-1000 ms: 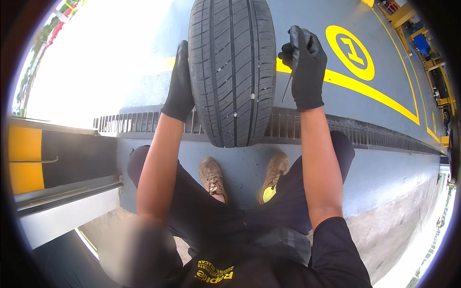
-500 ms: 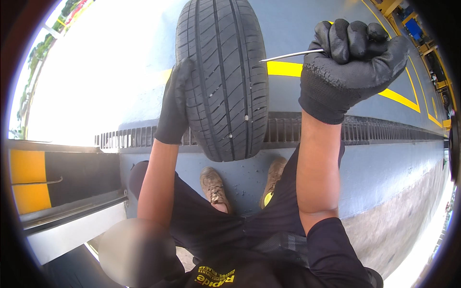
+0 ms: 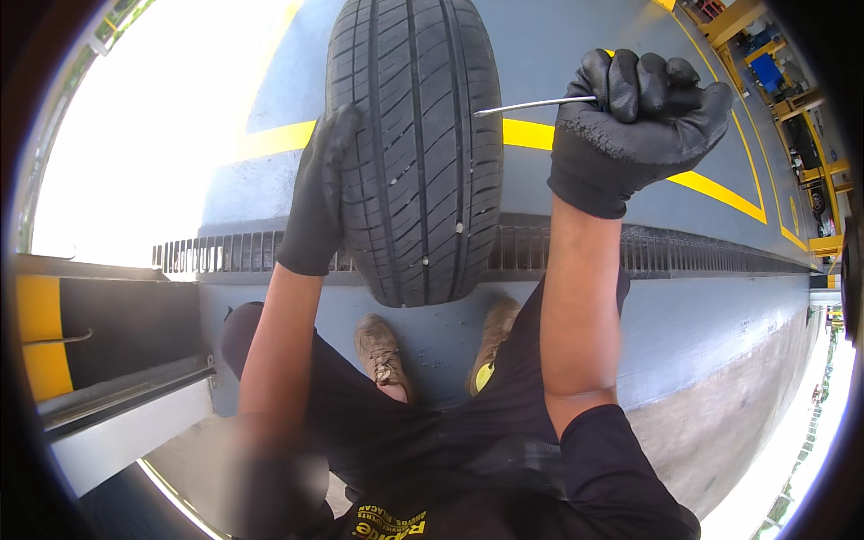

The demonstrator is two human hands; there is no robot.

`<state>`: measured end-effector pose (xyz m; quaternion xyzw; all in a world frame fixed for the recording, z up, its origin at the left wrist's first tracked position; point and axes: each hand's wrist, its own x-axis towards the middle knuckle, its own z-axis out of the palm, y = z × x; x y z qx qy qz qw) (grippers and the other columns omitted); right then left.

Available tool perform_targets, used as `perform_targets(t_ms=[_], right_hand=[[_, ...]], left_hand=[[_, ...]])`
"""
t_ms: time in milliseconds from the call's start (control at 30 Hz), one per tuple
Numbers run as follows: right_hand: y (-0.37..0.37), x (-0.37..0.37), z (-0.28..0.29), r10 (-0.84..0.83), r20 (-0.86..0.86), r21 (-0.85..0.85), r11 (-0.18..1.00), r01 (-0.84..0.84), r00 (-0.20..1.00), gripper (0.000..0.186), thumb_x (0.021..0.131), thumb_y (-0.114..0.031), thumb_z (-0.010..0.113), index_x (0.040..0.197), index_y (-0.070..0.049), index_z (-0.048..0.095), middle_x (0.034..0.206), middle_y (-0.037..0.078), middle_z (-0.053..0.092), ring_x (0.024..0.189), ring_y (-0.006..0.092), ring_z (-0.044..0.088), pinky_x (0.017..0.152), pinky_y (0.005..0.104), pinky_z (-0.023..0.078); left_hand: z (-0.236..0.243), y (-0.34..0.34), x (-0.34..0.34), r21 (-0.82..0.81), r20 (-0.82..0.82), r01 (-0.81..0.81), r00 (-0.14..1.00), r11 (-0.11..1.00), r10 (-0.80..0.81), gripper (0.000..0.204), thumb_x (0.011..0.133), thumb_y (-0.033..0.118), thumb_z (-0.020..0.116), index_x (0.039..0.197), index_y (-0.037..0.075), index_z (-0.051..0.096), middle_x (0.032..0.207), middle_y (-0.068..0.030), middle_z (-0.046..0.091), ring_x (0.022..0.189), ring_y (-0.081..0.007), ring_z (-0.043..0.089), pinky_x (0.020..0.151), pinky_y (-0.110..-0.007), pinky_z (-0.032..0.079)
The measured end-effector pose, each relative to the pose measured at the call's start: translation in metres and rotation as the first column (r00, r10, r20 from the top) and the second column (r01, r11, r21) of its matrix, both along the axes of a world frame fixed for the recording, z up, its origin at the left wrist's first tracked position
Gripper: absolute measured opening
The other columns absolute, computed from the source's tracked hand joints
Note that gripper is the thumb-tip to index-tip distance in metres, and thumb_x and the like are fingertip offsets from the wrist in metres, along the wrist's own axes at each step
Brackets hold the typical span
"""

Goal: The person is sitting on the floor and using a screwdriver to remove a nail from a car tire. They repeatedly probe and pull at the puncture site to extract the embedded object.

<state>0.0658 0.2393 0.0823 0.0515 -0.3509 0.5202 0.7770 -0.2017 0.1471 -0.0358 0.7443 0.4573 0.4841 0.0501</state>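
Observation:
A black tire (image 3: pixel 414 153) stands upright in front of me, its grooved tread turned toward me. Pale bits, perhaps small stones, sit in several grooves. My left hand (image 3: pixel 326 180), in a black glove, grips the tire's left side, fingers pressed along the sidewall edge. To the right of the tire, my gloved right hand (image 3: pixel 639 108) is closed in a fist round a screwdriver (image 3: pixel 531 105). Its thin metal shaft points left, with the flattened tip at the right part of the tread. The fist hides the handle. Whether the tip touches the rubber I cannot tell.
A drain grating (image 3: pixel 666 250) crosses the grey floor (image 3: pixel 711 315) behind my shoes (image 3: pixel 382 351) and under the tire. Yellow lines mark the floor beyond. At the left is a yellow-and-black metal structure (image 3: pixel 40 337); yellow equipment (image 3: pixel 819 162) stands at the far right.
My right hand and the screwdriver have shifted slightly left, and the tip lies a little further over the tread. The view has shifted a little; my left hand stays on the tire.

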Motion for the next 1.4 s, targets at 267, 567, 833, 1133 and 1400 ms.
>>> perform_targets(t_ms=[267,567,833,1133,1400], right_hand=[[0.006,0.009,0.0,0.081,0.107,0.046,0.995,-0.087,0.991,0.047,0.099,-0.055,0.056,0.078,-0.015,0.07,0.049,-0.006,0.038,0.039,0.0085,0.032,0.049,0.0277,0.031],[0.04,0.005,-0.021,0.459,-0.082,0.094,0.887,-0.452,0.884,0.053,0.099,-0.053,0.053,0.073,-0.01,0.07,0.044,-0.006,0.036,0.033,0.0067,0.029,0.037,0.0245,0.029],[0.048,-0.029,-0.077,0.425,-0.623,-0.217,0.713,-0.666,0.657,0.046,0.094,-0.042,0.059,0.062,-0.019,0.037,0.047,-0.007,0.028,0.04,0.008,0.027,0.046,0.0251,0.028],[-0.002,0.008,0.015,0.018,0.074,-0.227,0.974,-0.001,0.997,0.049,0.103,-0.053,0.051,0.074,-0.014,0.057,0.05,-0.004,0.028,0.04,0.0092,0.025,0.044,0.0258,0.025],[0.0,0.009,0.009,0.086,0.224,0.124,0.985,-0.116,0.971,0.058,0.107,-0.054,0.04,0.077,-0.01,0.062,0.046,-0.002,0.032,0.033,0.0089,0.026,0.037,0.0255,0.027]], left_hand=[[0.034,-0.008,0.023,-0.376,0.754,0.307,0.649,0.874,0.096,0.056,0.109,0.04,0.049,0.147,-0.002,0.049,0.147,-0.0155,0.053,0.135,-0.0224,0.053,0.113,-0.033,0.044],[0.029,-0.007,0.026,-0.337,0.856,0.372,0.503,0.865,0.118,0.058,0.109,0.041,0.048,0.15,-0.001,0.047,0.147,-0.0152,0.054,0.139,-0.0224,0.05,0.116,-0.034,0.041],[0.004,-0.001,0.008,-0.289,0.535,0.174,0.845,0.941,0.008,0.049,0.11,0.03,0.046,0.152,0.002,0.045,0.149,-0.0169,0.05,0.141,-0.0258,0.048,0.119,-0.037,0.038],[0.034,-0.003,0.025,-0.415,0.728,0.24,0.665,0.877,0.163,0.059,0.103,0.042,0.057,0.146,0.002,0.05,0.136,-0.0146,0.056,0.127,-0.023,0.056,0.107,-0.035,0.048],[0.044,-0.001,0.027,-0.497,0.83,0.387,0.473,0.776,0.295,0.061,0.101,0.047,0.058,0.143,0.003,0.053,0.129,-0.0123,0.06,0.119,-0.0202,0.06,0.101,-0.034,0.051]])
